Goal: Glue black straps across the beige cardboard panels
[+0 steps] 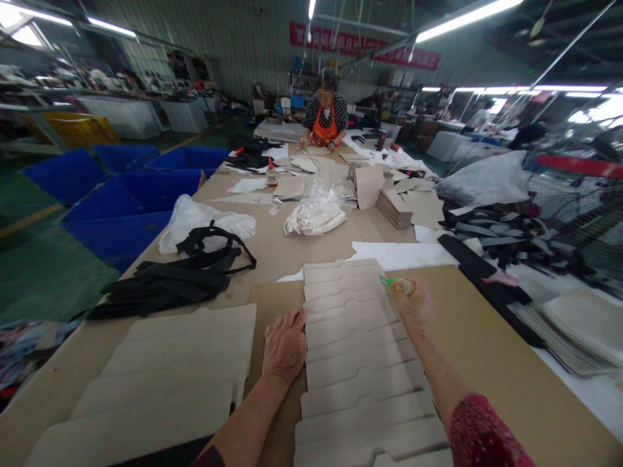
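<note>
A long row of overlapping beige card panels point(357, 350) with notched edges runs away from me on a brown board. My left hand point(285, 347) lies with its fingers against the left edge of this row, holding nothing. My right hand point(413, 301) is closed around a small yellowish squeeze bottle point(402, 287) with a thin green nozzle. That nozzle points left, over the upper right corner of the row; whether it touches the card I cannot tell. To the left, a second group of overlapping beige panels point(160, 370) lies fanned out.
Black fabric strips point(170, 279) and a white plastic bag point(209, 224) lie at the left. A clear bag of pale pieces point(316, 214) and stacked card point(394, 207) stand ahead. Blue bins point(131, 201) flank the table. A co-worker point(325, 117) in an orange apron works opposite.
</note>
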`<state>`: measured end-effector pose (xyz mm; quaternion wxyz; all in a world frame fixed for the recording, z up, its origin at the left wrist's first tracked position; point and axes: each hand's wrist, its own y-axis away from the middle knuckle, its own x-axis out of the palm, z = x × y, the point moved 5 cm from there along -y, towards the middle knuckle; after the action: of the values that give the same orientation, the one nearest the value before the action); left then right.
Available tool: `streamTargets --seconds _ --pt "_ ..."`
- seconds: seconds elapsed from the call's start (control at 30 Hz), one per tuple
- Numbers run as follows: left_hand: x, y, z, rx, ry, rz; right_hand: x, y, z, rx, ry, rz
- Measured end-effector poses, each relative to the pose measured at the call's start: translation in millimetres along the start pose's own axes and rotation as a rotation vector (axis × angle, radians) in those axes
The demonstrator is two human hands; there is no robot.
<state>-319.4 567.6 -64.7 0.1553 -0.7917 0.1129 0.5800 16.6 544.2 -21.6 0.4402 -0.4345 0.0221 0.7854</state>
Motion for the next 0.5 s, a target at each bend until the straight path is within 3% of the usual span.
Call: streamTargets --seconds 0.5 --pt "-0.7 0.3 0.1 -0.007 0.018 -0.003 11.2 8.8 17.5 -0.088 0.125 0.139"
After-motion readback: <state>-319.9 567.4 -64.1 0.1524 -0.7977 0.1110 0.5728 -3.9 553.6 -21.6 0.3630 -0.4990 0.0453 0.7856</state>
